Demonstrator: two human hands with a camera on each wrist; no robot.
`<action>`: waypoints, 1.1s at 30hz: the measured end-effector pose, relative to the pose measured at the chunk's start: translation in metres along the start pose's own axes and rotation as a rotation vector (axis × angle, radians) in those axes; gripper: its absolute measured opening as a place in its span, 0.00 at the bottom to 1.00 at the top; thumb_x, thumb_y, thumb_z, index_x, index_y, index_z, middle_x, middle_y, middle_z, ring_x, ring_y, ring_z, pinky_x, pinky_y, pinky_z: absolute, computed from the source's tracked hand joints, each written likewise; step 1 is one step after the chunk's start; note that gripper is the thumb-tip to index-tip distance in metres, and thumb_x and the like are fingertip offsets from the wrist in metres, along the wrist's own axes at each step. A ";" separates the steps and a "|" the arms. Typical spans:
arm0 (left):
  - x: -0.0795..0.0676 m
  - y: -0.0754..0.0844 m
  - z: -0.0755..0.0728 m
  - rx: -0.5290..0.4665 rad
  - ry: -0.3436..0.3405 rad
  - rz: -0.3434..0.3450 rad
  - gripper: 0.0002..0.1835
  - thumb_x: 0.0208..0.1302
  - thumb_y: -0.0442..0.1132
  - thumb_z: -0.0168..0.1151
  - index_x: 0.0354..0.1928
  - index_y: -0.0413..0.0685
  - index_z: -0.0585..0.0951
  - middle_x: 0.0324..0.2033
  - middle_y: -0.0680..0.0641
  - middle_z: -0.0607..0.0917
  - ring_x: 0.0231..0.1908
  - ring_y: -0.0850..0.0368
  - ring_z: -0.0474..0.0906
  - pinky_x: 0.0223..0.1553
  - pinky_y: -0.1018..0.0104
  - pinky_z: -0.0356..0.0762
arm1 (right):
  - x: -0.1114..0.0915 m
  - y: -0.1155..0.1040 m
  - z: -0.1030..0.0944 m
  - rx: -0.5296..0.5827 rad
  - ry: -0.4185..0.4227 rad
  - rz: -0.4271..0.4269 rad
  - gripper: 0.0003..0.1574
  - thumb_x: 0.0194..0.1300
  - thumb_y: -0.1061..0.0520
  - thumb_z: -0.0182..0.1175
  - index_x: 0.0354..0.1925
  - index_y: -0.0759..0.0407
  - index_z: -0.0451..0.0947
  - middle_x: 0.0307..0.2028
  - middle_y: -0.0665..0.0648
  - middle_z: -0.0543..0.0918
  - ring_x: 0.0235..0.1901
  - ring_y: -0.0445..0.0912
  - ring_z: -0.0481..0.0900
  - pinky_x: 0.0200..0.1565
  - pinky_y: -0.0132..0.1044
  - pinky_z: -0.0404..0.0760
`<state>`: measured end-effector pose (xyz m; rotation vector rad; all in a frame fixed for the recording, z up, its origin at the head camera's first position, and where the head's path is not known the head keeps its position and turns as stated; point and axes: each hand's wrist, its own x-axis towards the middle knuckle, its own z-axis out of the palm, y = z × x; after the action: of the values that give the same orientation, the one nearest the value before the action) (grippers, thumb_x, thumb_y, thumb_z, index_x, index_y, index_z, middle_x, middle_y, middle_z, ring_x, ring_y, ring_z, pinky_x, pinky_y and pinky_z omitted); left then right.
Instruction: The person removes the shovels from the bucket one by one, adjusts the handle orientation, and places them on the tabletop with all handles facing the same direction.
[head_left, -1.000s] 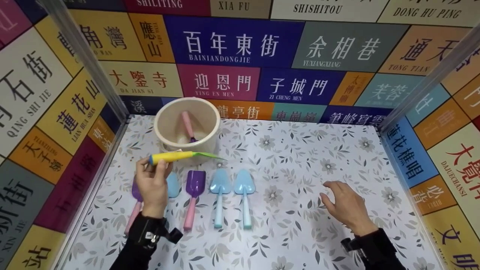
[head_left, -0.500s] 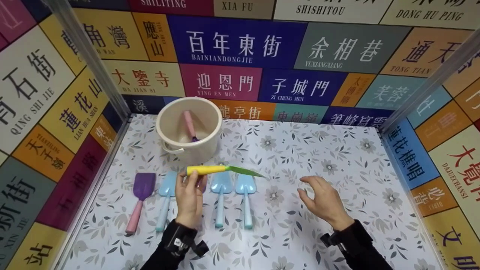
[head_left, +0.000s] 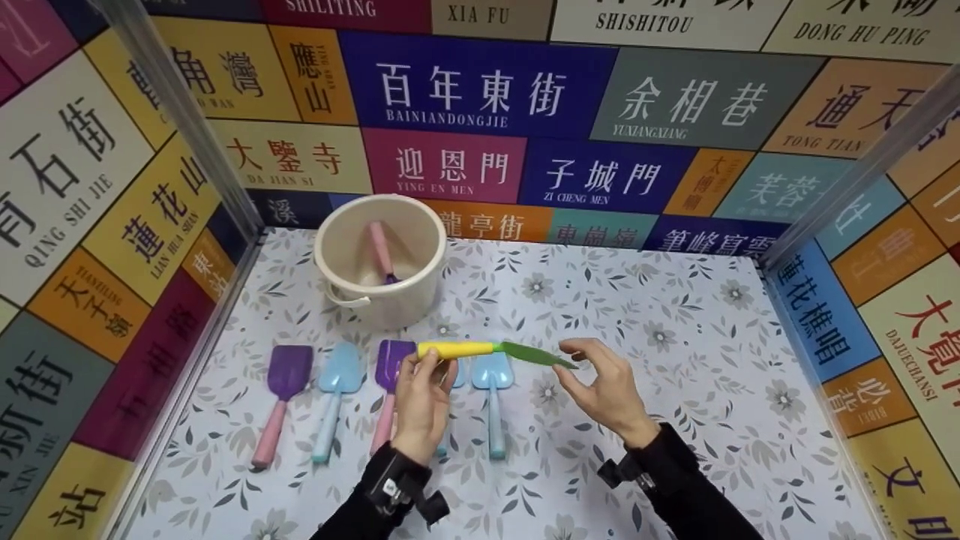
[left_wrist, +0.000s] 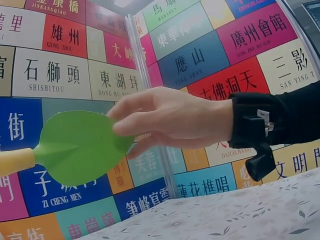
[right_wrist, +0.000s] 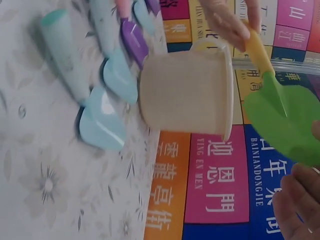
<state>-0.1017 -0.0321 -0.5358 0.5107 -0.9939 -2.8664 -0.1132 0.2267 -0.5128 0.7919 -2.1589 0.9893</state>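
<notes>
My left hand grips the yellow handle of a toy shovel and holds it level above the table. Its green blade points right, toward my right hand. There the thumb and fingers are spread around the blade's tip, with a gap between them. In the left wrist view the right fingers overlap the edge of the green blade. Below lies a row of toy shovels: a purple one and a light blue one at the left, others partly behind my left hand.
A cream bucket stands at the back left, holding a shovel with a pink handle. The rightmost light blue shovel lies near the middle of the patterned tabletop. Walls with printed signs enclose it on three sides.
My left hand has carried the yellow-and-green shovel from beside the bucket to the right and slightly down. My right hand has moved left, up to the blade's tip.
</notes>
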 end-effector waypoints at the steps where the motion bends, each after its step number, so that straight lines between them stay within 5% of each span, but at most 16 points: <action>1: -0.001 -0.002 0.001 -0.005 0.000 -0.005 0.03 0.81 0.31 0.52 0.46 0.47 0.73 0.41 0.49 0.86 0.41 0.62 0.86 0.52 0.73 0.87 | 0.001 -0.001 0.002 0.013 0.011 0.007 0.23 0.49 0.76 0.73 0.46 0.67 0.84 0.38 0.62 0.89 0.33 0.53 0.86 0.44 0.26 0.84; 15: -0.004 -0.009 0.007 -0.046 -0.037 -0.055 0.03 0.81 0.31 0.53 0.45 0.45 0.73 0.39 0.49 0.86 0.40 0.62 0.86 0.51 0.72 0.88 | 0.004 -0.005 0.008 -0.023 0.107 -0.016 0.20 0.51 0.81 0.69 0.39 0.62 0.87 0.32 0.58 0.89 0.29 0.49 0.86 0.36 0.27 0.83; 20: -0.003 -0.006 0.004 0.068 -0.100 -0.041 0.03 0.79 0.29 0.54 0.48 0.43 0.72 0.44 0.47 0.84 0.45 0.60 0.84 0.56 0.69 0.86 | 0.007 -0.005 0.002 -0.026 0.110 0.001 0.19 0.52 0.80 0.69 0.38 0.63 0.87 0.31 0.58 0.88 0.28 0.51 0.86 0.38 0.24 0.84; 25: -0.003 0.006 -0.003 0.456 -0.230 0.137 0.13 0.75 0.28 0.59 0.58 0.34 0.75 0.57 0.40 0.84 0.59 0.53 0.81 0.65 0.66 0.80 | 0.013 -0.004 -0.010 -0.035 0.085 -0.019 0.19 0.52 0.80 0.69 0.38 0.63 0.87 0.30 0.58 0.89 0.27 0.51 0.86 0.38 0.24 0.84; 30: 0.003 0.031 -0.005 1.047 -0.538 0.488 0.26 0.68 0.32 0.71 0.64 0.28 0.77 0.63 0.32 0.82 0.65 0.38 0.79 0.70 0.55 0.79 | 0.018 -0.001 -0.022 -0.068 0.033 -0.086 0.20 0.49 0.80 0.71 0.38 0.63 0.86 0.30 0.57 0.88 0.26 0.49 0.85 0.34 0.30 0.85; 33: 0.007 0.044 -0.002 1.323 -0.715 0.592 0.29 0.65 0.37 0.75 0.65 0.31 0.79 0.61 0.33 0.84 0.63 0.37 0.81 0.68 0.46 0.80 | 0.020 0.001 -0.028 -0.094 -0.014 -0.128 0.22 0.47 0.81 0.71 0.38 0.63 0.85 0.30 0.57 0.87 0.27 0.49 0.85 0.33 0.33 0.85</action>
<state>-0.1094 -0.0693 -0.5118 -0.7517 -2.4965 -1.4973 -0.1184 0.2444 -0.4835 0.8822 -2.1207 0.8134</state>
